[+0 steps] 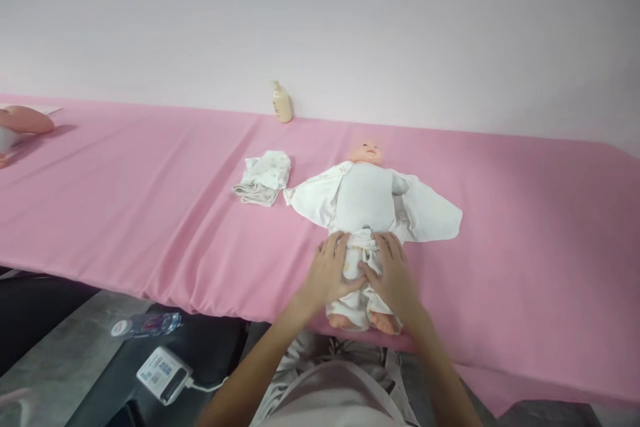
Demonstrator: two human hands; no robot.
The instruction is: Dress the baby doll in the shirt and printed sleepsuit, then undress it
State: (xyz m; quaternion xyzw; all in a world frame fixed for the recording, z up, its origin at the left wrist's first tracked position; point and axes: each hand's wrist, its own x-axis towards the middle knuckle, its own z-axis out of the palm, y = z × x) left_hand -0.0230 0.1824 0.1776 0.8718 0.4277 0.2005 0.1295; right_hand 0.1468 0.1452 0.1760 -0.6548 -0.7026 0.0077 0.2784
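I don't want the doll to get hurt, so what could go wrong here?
The doll has its feet near the edge of the pink cover, so pulling might slide it off. Its white pants bunch under the left hand and the right hand, so the cloth could catch or twist.

At lower centre, the left hand (327, 275) and right hand (396, 277) rest on a doll's (364, 197) pale trousers (353, 261) — folded cloth (263, 177) left of centre, a pump bottle (283, 105) upper centre.

A baby doll (365, 197) is lying on a long pink-covered table (505, 280), what seems another doll (27, 119) is partly showing at far left, and both are suggesting a childcare training room.
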